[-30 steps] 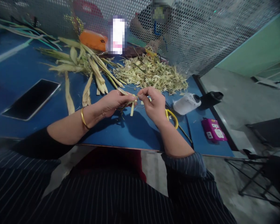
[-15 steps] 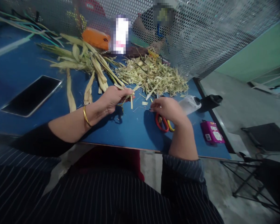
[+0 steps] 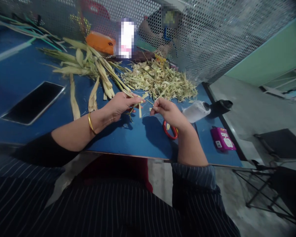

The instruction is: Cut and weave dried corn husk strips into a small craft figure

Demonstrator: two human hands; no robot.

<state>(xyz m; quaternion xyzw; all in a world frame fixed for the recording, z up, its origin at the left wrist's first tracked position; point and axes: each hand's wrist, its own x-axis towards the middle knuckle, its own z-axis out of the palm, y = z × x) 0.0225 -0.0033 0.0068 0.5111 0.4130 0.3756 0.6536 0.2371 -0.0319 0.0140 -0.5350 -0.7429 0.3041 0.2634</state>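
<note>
My left hand point(image 3: 124, 104) is closed in a pinch on pale dried husk strips point(image 3: 140, 110), some ends hanging below the fingers. Facing it just to the right, my right hand point(image 3: 166, 111) has thumb and forefinger pressed together on what looks like a thin thread, barely visible between the hands. Red-handled scissors point(image 3: 170, 130) lie under my right wrist, partly hidden by it. Behind my left hand, long dried husks point(image 3: 105, 77) spread over the blue table point(image 3: 128, 140). A heap of husk scraps point(image 3: 162, 80) lies beyond both hands.
A white spool point(image 3: 196, 112) and a black cylinder point(image 3: 222, 108) lie at the right, near a purple packet point(image 3: 223, 139). At left is a dark phone point(image 3: 33, 102). An orange packet point(image 3: 100, 42) sits before a perforated metal screen point(image 3: 199, 42); a person is behind it.
My right hand has moved left and slightly up, away from over the scissors and closer to my left hand, its fingers now pinched. My left hand keeps hold of the husk strips.
</note>
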